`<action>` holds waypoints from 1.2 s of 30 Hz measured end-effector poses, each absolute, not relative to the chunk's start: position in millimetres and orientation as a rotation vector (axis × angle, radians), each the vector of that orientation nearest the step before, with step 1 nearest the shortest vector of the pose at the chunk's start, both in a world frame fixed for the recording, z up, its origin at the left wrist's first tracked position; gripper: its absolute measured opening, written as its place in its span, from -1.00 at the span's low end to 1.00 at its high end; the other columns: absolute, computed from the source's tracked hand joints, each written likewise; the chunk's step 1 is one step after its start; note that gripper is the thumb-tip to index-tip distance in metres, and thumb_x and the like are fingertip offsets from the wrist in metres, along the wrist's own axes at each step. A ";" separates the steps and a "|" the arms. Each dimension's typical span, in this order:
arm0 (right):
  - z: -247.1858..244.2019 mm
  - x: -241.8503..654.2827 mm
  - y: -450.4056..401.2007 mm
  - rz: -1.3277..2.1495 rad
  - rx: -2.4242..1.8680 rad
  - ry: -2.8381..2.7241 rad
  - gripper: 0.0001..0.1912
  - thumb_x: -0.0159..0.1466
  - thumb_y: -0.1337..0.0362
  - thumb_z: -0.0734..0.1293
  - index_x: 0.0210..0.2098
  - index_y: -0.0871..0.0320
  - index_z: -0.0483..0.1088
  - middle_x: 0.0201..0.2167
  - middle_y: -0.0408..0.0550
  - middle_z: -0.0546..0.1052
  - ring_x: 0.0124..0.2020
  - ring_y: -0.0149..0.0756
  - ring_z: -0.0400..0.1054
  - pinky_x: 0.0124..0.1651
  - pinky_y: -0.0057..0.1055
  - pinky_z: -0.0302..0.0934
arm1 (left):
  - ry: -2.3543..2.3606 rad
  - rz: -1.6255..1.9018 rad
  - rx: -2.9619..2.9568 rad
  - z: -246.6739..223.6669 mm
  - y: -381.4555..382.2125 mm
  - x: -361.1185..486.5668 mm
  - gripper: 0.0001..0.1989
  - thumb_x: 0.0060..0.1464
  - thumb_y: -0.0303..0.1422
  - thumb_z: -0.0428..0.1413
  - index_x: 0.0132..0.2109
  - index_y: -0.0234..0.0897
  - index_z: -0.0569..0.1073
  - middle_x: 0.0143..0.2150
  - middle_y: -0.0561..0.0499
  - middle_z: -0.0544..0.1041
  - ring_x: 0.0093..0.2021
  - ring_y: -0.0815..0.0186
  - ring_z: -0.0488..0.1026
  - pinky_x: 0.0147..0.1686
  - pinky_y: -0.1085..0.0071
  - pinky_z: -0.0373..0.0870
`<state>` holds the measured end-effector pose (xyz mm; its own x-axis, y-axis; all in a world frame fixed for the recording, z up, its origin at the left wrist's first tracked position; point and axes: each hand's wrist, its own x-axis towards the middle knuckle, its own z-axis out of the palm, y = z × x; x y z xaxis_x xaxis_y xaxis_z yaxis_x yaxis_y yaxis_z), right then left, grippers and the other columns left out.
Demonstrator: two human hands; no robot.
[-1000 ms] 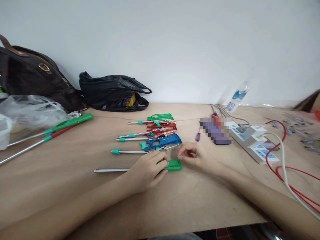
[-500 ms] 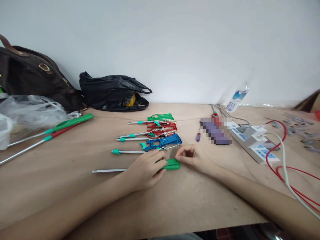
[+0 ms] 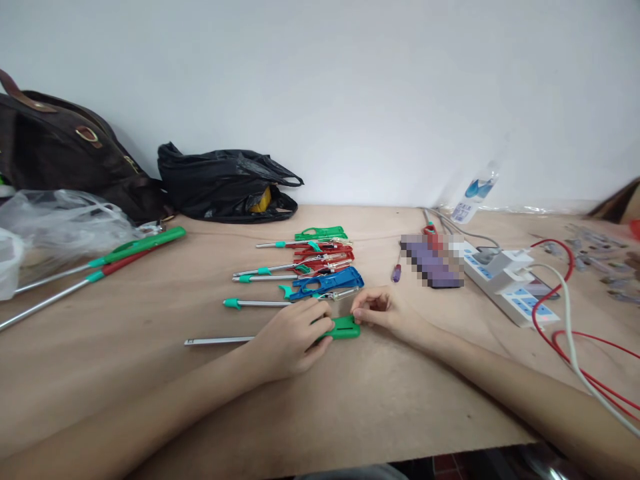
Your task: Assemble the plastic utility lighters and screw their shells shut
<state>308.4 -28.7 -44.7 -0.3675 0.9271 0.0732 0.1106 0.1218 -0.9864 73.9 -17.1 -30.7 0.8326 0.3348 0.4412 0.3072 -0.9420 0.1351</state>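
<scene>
My left hand (image 3: pixel 300 335) is closed over the green handle of a long-necked lighter (image 3: pixel 346 327) lying on the table. The lighter's metal tube (image 3: pixel 220 341) sticks out to the left from under my wrist. At the handle's right end, my right hand (image 3: pixel 383 312) is pinched, thumb against index finger; whatever is between the fingertips is too small to make out. Just beyond my hands lies a row of opened lighters: a blue handle half (image 3: pixel 335 283), red ones (image 3: pixel 345 253) and a green one (image 3: pixel 320 233), with tubes and clear inner parts beside them.
Two assembled lighters (image 3: pixel 140 245) lie at left, near a clear plastic bag (image 3: pixel 65 217) and a black bag (image 3: pixel 220 187). To the right are a small screwdriver (image 3: pixel 397 272), a purple phone-like object (image 3: pixel 435 263), a power strip (image 3: pixel 525 308) with cables, and a tilted bottle (image 3: pixel 475 193).
Both hands stay at the green handle in nearly the same pose. Nothing else has visibly moved.
</scene>
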 end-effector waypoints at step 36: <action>-27.1 338.1 -14.2 0.957 -1.194 -2.038 -0.87 0.29 0.25 0.28 -0.24 0.18 0.42 -0.38 -0.09 0.46 -0.40 -0.36 0.30 -0.36 -0.44 0.17 | 0.501 0.746 2.946 -32.0 -16.3 74.1 -0.85 0.21 -0.50 -0.06 -0.27 -0.34 0.39 -0.23 -0.09 0.43 -0.26 0.27 0.35 -0.29 0.39 0.29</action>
